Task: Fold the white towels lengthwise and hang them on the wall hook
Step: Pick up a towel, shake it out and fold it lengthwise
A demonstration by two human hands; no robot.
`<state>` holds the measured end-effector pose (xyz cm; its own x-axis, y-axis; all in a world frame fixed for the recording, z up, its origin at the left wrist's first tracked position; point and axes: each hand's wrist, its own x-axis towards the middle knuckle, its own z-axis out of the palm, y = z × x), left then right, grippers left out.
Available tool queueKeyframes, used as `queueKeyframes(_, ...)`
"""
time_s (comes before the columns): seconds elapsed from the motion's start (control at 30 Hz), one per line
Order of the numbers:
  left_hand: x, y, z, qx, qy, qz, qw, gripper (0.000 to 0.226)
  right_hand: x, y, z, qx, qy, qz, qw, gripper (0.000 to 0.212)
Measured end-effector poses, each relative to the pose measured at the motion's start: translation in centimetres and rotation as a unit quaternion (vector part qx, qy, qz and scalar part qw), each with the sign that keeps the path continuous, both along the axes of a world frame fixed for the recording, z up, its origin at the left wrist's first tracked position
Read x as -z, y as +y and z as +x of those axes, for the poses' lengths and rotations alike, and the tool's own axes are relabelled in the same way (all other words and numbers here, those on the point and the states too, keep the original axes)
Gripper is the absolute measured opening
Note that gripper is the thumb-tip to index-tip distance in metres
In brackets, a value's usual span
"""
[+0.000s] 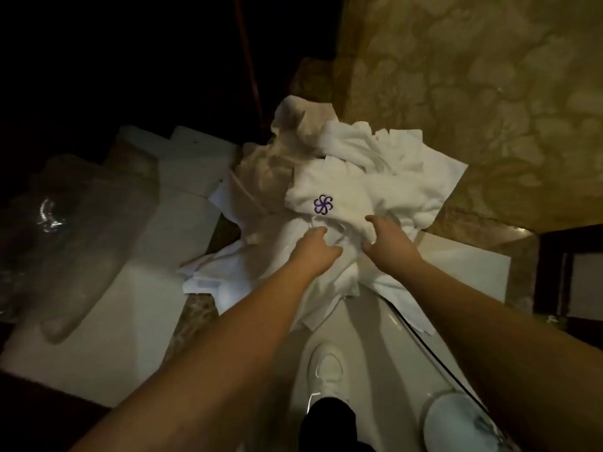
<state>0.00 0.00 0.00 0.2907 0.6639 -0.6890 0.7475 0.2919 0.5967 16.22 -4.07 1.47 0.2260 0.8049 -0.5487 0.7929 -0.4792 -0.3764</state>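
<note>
A heap of crumpled white towels [352, 164] lies in the middle of the view, spilling over a white ledge. The top towel [329, 194] carries a purple flower emblem [323, 204]. My left hand [315, 251] grips a fold of towel just below the emblem. My right hand [388, 238] has its fingers curled into the cloth right beside it. Both forearms reach in from the bottom of the view. No wall hook is in view.
A brown patterned stone wall [489, 93] fills the upper right. A white ledge [156, 282] and a clear plastic cover [65, 230] sit at the left. My white shoes [328, 370] stand on the white floor below. A dark frame [567, 272] is at the right edge.
</note>
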Motion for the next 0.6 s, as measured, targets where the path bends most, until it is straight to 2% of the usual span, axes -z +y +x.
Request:
queueKeyframes(0.07, 1.3, 0.7, 0.9, -0.045, -0.02, 0.012, 0.999, 0.077, 1.5, 1.2, -0.3, 0.012, -0.004, 0.034, 0.999, 0.064)
queueKeyframes(0.13, 2.7, 1.4, 1.7, -0.094, -0.024, 0.02, 0.995, 0.074, 2.9, 2.5, -0.7, 0.018, -0.014, 0.039, 0.999, 0.063)
queueKeyframes(0.23, 4.8, 2.4, 2.1, -0.204, -0.073, 0.024, 0.976, 0.052, 4.9, 4.1, -0.2, 0.043, -0.042, 0.049, 0.997, 0.039)
queueKeyframes(0.3, 5.4, 3.0, 2.0, -0.275, -0.109, 0.012, 0.955, 0.035, 5.0, 4.7, 0.1, 0.077, -0.022, 0.066, 0.995, 0.026)
queueKeyframes(0.43, 4.8, 3.7, 2.2, -0.358, -0.167, -0.019, 0.919, 0.017, 3.4, 4.5, 0.7, 0.096, 0.057, 0.058, 0.992, 0.022)
queueKeyframes(0.5, 3.8, 3.7, 2.5, -0.36, -0.219, -0.052, 0.906, 0.022, 2.2, 4.2, 1.0, 0.109, 0.07, 0.043, 0.991, 0.02)
queueKeyframes(0.6, 1.7, 3.4, 2.5, -0.335, -0.238, -0.086, 0.908, 0.037, -0.5, 3.7, 0.6, 0.13, 0.088, 0.03, 0.987, 0.025)
